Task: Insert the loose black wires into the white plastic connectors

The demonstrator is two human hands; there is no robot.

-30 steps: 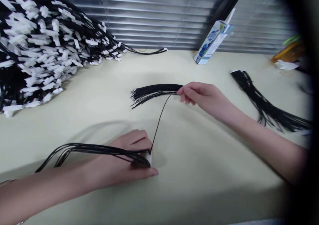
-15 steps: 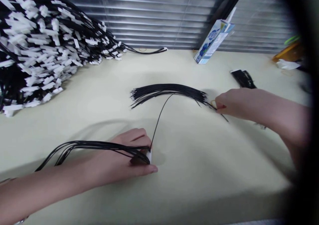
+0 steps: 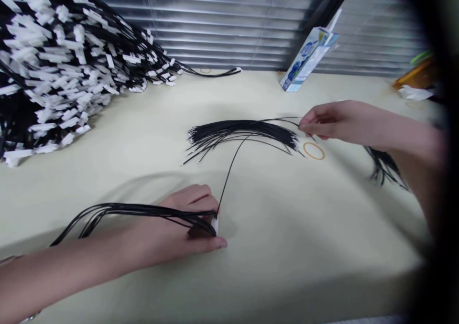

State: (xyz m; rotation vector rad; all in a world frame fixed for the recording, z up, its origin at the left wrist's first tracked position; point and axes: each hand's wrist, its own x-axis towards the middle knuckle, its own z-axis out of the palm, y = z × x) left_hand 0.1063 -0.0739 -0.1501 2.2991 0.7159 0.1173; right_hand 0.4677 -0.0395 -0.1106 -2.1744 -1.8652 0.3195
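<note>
My left hand point(image 3: 190, 219) is closed round a white connector point(image 3: 214, 224) at the front of the table. Several black wires run from it back over the wrist, and one thin wire point(image 3: 230, 171) arcs up from it to the loose bundle. That bundle of black wires point(image 3: 247, 127), with bare metal tips at its ends, lies mid-table. My right hand point(image 3: 322, 121) pinches a black wire at the bundle's right end, fingertips pressed together; whether it is one wire or more, I cannot tell. Just below these fingers an orange rubber band point(image 3: 314, 151) lies on the table.
A large heap of black cables with white connectors point(image 3: 64, 75) fills the back left. At the back stands a blue and white carton point(image 3: 304, 61), near window blinds point(image 3: 222, 23). More black wires point(image 3: 385, 166) lie partly under my right forearm. An orange object point(image 3: 416, 75) sits far right.
My right hand has moved up and slightly left, drawing wire away from the bundle's right end. The rubber band now lies uncovered, and the bundle's wires have spread. My left hand has stayed still.
</note>
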